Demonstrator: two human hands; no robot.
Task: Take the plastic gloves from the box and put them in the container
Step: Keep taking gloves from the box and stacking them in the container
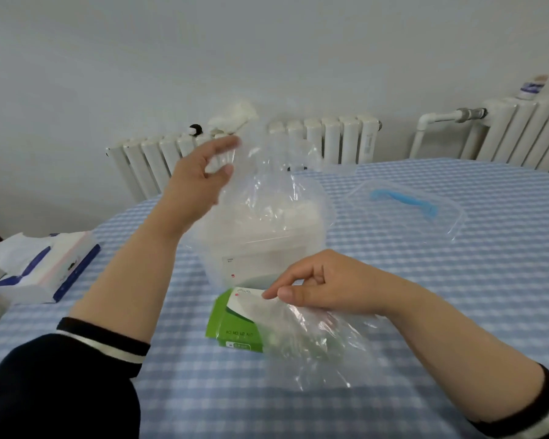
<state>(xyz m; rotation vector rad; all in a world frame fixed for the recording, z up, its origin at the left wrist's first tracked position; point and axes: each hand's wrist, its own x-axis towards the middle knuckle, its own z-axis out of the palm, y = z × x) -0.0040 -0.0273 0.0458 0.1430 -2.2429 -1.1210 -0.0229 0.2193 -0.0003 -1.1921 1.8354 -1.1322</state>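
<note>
A green and white glove box (232,321) lies on the checked tablecloth near me. Behind it stands a clear plastic container (263,248) with pale contents inside. My left hand (200,182) is raised above the container and pinches a clear plastic glove (267,185) that hangs down over it. My right hand (317,286) rests at the box's opening and pinches another clear glove (314,340), which trails toward me across the box and the cloth.
The container's clear lid (406,207) with a blue handle lies to the right on the blue checked table (457,296). A tissue pack (42,267) sits at the left edge. White radiators (330,137) line the wall behind.
</note>
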